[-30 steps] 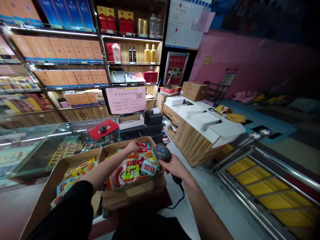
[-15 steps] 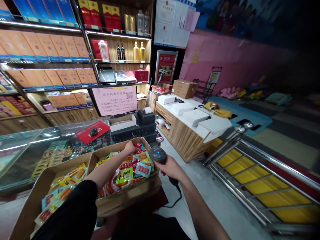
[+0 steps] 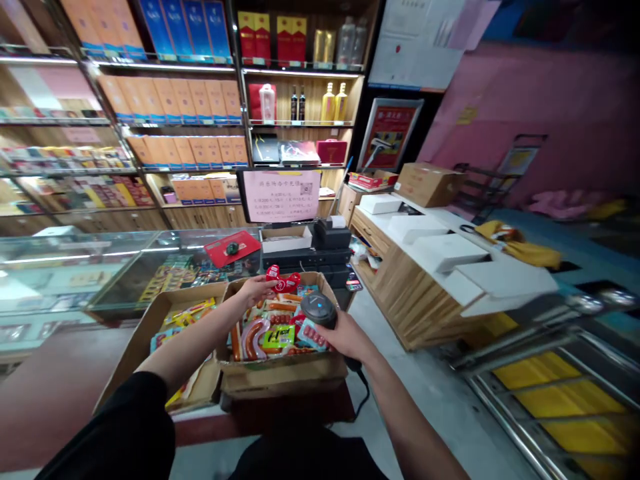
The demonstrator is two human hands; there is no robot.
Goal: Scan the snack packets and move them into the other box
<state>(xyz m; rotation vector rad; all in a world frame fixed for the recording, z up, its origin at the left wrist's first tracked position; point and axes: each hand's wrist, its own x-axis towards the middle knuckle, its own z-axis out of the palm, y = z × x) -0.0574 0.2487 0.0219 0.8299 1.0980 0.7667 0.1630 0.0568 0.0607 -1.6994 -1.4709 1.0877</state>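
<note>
Pinched in my left hand (image 3: 256,291) is a red snack packet (image 3: 283,281), raised at the back of a cardboard box (image 3: 285,380). That box holds several packaged sausages (image 3: 257,339), among them a green packet (image 3: 279,338) and a blue one (image 3: 313,335). My right hand (image 3: 350,339) is wrapped round a black barcode scanner (image 3: 319,309), held over the box's right side with its cord hanging down. Against the left side stands a second cardboard box (image 3: 131,360) with more snack packets, partly hidden by my left forearm.
Behind the boxes are a sign-covered monitor (image 3: 280,197), a receipt printer (image 3: 332,235) and a glass counter (image 3: 120,273). A red envelope (image 3: 220,257) lies on the glass. To the right stand a white-topped cabinet (image 3: 400,293) and a metal railing (image 3: 515,393).
My left hand has lifted the red packet up out of the box. The scanner has moved in over the box's right side. The view has turned left.
</note>
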